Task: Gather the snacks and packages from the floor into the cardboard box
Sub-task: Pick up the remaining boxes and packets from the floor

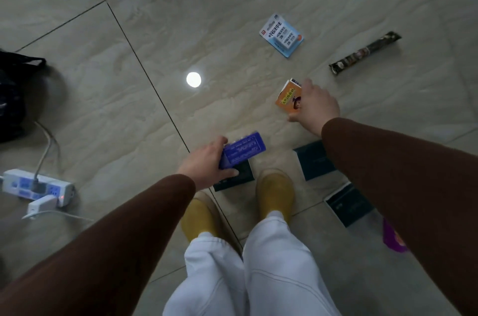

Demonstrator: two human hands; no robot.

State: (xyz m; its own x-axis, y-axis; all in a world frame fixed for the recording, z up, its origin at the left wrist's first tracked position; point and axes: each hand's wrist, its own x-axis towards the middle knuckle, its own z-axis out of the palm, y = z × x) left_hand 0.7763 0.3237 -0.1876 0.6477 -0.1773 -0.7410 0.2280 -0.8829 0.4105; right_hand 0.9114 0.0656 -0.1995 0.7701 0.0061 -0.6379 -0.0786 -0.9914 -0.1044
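Observation:
My left hand (207, 163) grips a blue box (241, 150) just above the tiled floor, over a dark green box (236, 178). My right hand (315, 106) holds a small orange box (285, 97) farther out on the floor. Two more dark green boxes (314, 160) (348, 203) lie partly under my right sleeve. A light-blue blister pack (282, 35) and a long dark snack stick (364, 53) lie beyond my hands. A purple packet (391, 238) peeks out beside my right arm. The cardboard box is out of view.
A white power strip (36, 186) with plugs and cables lies at the left, beside a black bag (13, 98). My feet in yellow slippers (275, 191) stand between the dark boxes. A ceiling light reflects off the tiles (193, 79).

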